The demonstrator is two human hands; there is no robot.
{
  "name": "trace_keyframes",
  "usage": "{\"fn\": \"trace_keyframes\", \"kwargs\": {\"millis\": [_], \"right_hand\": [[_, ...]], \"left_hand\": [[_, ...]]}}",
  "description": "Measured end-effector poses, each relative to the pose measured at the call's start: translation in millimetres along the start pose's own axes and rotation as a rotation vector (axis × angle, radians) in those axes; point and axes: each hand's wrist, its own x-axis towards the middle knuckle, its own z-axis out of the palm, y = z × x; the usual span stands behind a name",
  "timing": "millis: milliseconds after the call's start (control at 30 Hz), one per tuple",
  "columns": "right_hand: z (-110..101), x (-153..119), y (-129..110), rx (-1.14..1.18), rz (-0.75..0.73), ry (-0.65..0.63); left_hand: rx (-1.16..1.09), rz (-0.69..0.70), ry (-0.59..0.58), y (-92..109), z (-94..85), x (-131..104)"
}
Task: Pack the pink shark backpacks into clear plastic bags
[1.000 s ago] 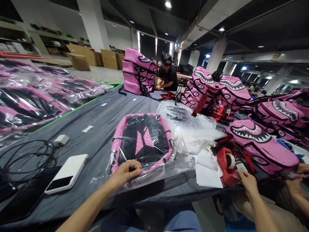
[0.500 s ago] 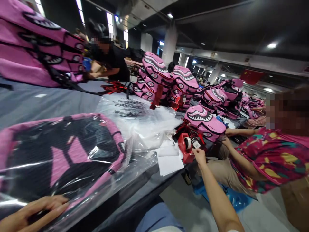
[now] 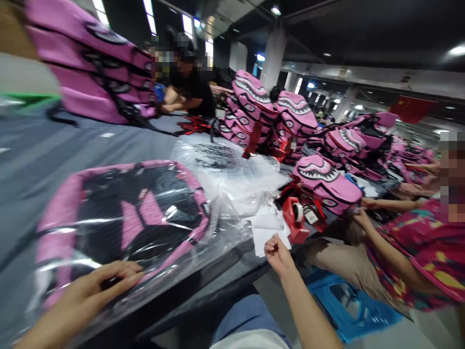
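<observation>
A pink and black backpack (image 3: 141, 237) lies inside a clear plastic bag (image 3: 228, 237) at the left of the table. My left hand (image 3: 105, 286) is at the bag's near edge, thumb and fingers pinched together on the plastic. Over the white papers (image 3: 259, 242), my right hand (image 3: 278, 252) is closed with its fingertips together; what they hold, if anything, is too small to tell. Just right of it stands a red tape dispenser (image 3: 296, 225) with a roll in it. Flat clear bags (image 3: 236, 182) lie beyond the bagged backpack.
Pink backpacks are stacked at the back left (image 3: 90, 72) and the middle (image 3: 250, 106). One backpack (image 3: 323, 184) lies behind the dispenser, with red straps. A person in a patterned top (image 3: 417, 247) sits at the right; another in black (image 3: 192, 85) works across the table.
My right hand has moved away from the tape dispenser, left and toward me, over the papers. My left hand stays at the bagged backpack's near edge. The view has shifted left.
</observation>
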Motion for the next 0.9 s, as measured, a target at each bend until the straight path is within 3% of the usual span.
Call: {"fn": "trace_keyframes", "kwargs": {"millis": [100,167,300,400,500,633,767,833,900], "right_hand": [[63,-11,-21,0.060,0.154,-0.531],[102,-9,-45,-0.075,0.139,-0.899],[177,17,-81,-0.616,-0.277,-1.483],[223,35,-77,-0.966,-0.593,-1.754],[250,45,-57,-1.323,-0.763,-1.778],[256,55,-45,-1.568,-0.692,-1.534],[234,57,-51,-1.484,-0.546,-1.197],[222,48,-47,-1.361,-0.585,-1.166],[214,35,-37,-1.293,-0.687,-1.219]], "left_hand": [[-0.147,-0.074,-0.010,28,-4.3,-5],[-0.201,-0.068,0.000,38,-4.5,-3],[-0.235,-0.059,0.027,34,-0.7,0],[-0.219,-0.040,0.031,27,2.7,-1],[-0.214,-0.027,0.030,23,4.1,0],[-0.211,-0.032,0.031,23,4.6,0],[-0.206,-0.030,0.045,22,5.3,-2],[-0.204,-0.020,0.046,20,5.7,-2],[-0.199,-0.009,0.040,21,5.5,0]]}}
